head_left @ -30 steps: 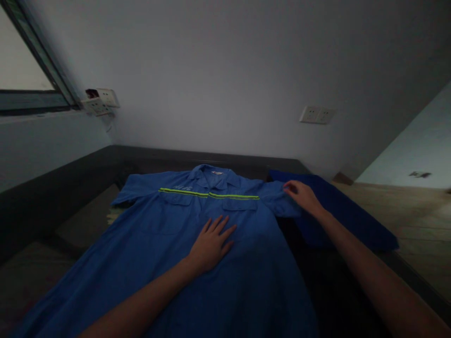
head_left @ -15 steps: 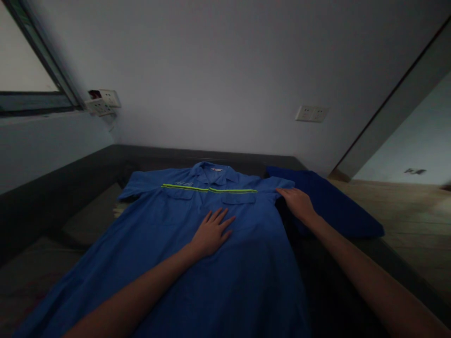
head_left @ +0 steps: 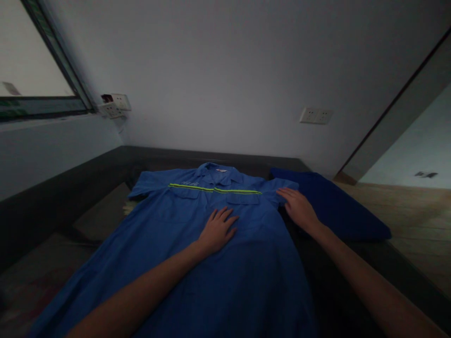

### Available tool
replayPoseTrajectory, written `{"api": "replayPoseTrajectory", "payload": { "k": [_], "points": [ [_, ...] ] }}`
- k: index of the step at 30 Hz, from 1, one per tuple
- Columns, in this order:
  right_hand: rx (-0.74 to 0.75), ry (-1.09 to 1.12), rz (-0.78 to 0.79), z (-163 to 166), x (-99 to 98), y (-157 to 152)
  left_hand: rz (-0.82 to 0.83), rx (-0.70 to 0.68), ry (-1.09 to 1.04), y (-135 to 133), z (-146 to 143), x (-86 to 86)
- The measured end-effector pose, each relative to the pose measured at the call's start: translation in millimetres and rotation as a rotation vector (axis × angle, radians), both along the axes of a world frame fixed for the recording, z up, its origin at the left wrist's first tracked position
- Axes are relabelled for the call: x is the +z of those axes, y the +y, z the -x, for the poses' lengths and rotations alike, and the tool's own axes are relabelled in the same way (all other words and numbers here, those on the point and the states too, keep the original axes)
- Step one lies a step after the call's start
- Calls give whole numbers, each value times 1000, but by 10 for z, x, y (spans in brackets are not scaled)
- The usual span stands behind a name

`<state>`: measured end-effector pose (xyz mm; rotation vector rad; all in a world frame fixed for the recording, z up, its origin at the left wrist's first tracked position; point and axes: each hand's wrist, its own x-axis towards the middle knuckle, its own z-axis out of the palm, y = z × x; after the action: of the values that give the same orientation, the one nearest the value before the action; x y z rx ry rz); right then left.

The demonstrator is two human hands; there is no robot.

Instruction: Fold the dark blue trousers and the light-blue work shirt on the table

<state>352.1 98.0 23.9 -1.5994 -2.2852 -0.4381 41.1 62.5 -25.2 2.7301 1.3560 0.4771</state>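
A blue short-sleeved work shirt (head_left: 257, 249) lies spread front side up, its collar at the far end. Yellow-green stripes cross its chest above two flap pockets. My left hand (head_left: 217, 231) rests flat on the middle of the front, just below the pockets, with fingers apart. At the sleeve on the right, my right hand (head_left: 299, 207) lies with its fingers stretched over the fabric. The thumb side of that hand is partly hidden, and I see nothing gripped in it. The shirt's lower end runs out of view beneath my forearms.
Right of the shirt lies a darker blue flat cloth item (head_left: 338, 206). A dark raised edge (head_left: 211, 154) runs along the wall behind. Wall sockets (head_left: 316, 115) sit above it, and more sockets (head_left: 114, 107) are near the window (head_left: 31, 51). Pale flooring (head_left: 416, 206) shows at right.
My right hand's fingers, earlier bent at the sleeve's edge, now lie flatter over the sleeve. My left hand stays on the shirt front. The whole view has shifted slightly.
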Motion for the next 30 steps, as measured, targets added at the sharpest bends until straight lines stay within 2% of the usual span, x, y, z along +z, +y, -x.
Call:
{"api": "replayPoseTrajectory", "payload": {
  "k": [4, 7, 10, 13, 17, 21, 26, 30],
  "points": [
    [160, 140, 152, 741, 135, 101, -35, -29, -39, -24, 8, 152],
    [200, 163, 256, 1274, 153, 402, -1, -1, -57, 6, 123, 241],
    [176, 193, 330, 1707, 113, 803, 10, 84, -24, 41, 323, 235],
    [150, 203, 341, 2016, 15, 1142, 21, 138, -6, 31, 492, 155],
    [90, 209, 347, 2198, -163, 1395, 41, 126, 7, -8, 553, 40],
    [68, 215, 343, 2169, -286, 1507, 57, 111, 11, -5, 539, -19],
    [94, 258, 307, 2102, -289, 1606, 93, 96, -16, 13, 553, -26],
    [93, 305, 276, 2164, -269, 1653, 134, 139, -103, 29, 565, -4]
  ]
}}
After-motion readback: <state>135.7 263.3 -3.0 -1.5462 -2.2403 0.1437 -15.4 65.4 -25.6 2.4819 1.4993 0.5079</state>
